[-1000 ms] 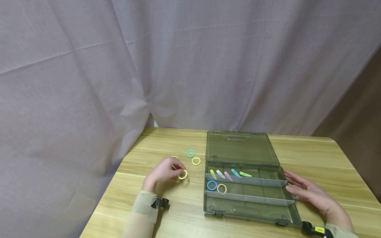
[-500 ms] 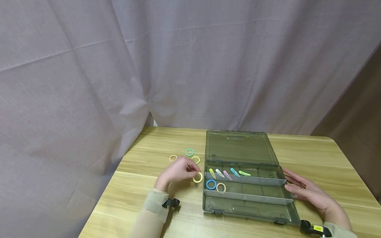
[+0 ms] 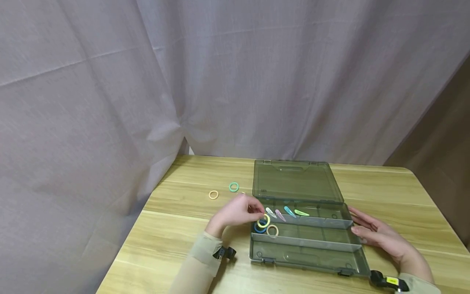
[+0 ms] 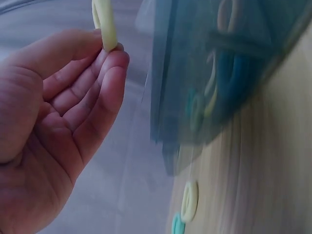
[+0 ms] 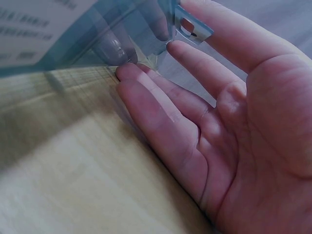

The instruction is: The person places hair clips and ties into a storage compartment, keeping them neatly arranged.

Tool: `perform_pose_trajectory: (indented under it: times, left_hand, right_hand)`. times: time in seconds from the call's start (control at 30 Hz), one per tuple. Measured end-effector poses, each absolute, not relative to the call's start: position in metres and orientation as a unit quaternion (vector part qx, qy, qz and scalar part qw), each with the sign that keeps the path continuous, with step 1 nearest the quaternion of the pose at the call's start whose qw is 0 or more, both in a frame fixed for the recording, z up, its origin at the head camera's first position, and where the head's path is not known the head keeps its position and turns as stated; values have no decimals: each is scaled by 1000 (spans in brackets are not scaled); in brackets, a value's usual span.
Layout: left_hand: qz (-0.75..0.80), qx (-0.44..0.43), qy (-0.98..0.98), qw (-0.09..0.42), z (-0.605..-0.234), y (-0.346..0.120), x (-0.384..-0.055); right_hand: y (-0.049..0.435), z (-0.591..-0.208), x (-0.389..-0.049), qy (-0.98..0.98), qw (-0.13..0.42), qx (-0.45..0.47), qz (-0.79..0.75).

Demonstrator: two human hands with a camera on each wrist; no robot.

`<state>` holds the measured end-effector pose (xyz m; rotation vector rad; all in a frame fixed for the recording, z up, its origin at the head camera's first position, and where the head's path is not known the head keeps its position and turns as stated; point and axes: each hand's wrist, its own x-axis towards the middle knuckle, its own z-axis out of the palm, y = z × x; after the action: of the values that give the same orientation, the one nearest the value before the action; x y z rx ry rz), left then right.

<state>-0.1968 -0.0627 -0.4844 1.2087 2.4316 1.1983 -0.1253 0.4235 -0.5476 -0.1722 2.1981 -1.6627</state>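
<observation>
My left hand [image 3: 240,211] pinches a pale yellow hair tie [image 4: 109,24] between thumb and fingertips, over the left end of the box's middle row. In the head view, that tie overlaps a blue hair tie [image 3: 260,228] lying in the row, with a tan hair tie [image 3: 273,231] beside it. The see-through grey organizer box [image 3: 312,245] lies with its lid [image 3: 295,179] folded back. My right hand [image 3: 382,237] rests against the box's right side, fingers extended and touching the wall; some fingertips show through the plastic in the right wrist view.
Several snap hair clips [image 3: 289,212] lie in the box's back row. On the wooden table, left of the box, are a green hair tie [image 3: 233,187], an orange one and a yellow hair tie [image 4: 189,201] mostly hidden by my left hand in the head view. A grey curtain [image 3: 235,81] hangs behind.
My left hand has carried the pale yellow hair tie rightward from the table to over the box's middle row. The right hand has stayed at the box's side.
</observation>
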Motion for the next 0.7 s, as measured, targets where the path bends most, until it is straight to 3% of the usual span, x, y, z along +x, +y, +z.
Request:
perform_pose_trajectory:
  times: [0.5, 0.7]
  left_hand:
    - [264, 490, 826, 87, -484, -13, -200]
    - [173, 523, 832, 64, -477, 1, -204]
  right_hand:
    - [422, -549, -125, 781, 186, -54, -594]
    - [423, -547, -125, 780, 188, -56, -594]
